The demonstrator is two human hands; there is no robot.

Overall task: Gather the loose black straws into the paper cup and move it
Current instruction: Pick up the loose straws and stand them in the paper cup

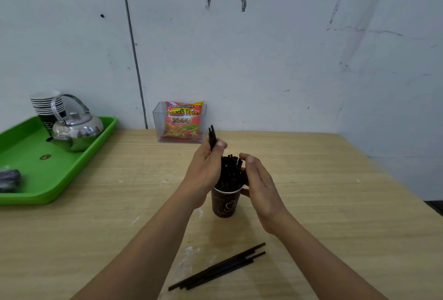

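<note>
So from where I'm standing, this is mid-gather, not done yet. The paper cup sits upright in the middle of the tabletop, already stuffed with a bundle of black straws poking up out of the rim.

The left hand is just above and to the left of the cup. Its fingers are curled round a few pinched straws that stick up past the fingertips, looking ready to go in.

The right hand is cupped against the other side of the bundle with its thumb near the straw tops. Honestly, I can't tell from this angle whether it's really gripping the bundle or just resting there to keep it tidy.

There are loose straws lying in a small diagonal pile on the tabletop, close to the person and well apart from the cup. So I'd say the next move is to drop the pinched ones into the bundle. That needs a gap between the packed straws, and the cup kept from tipping. Then the pile gets scooped up, and only after that does the cup get moved.

Off to the left there's a green tray with a kettle on it, and a snack bag stands at the back by the wall.
</note>
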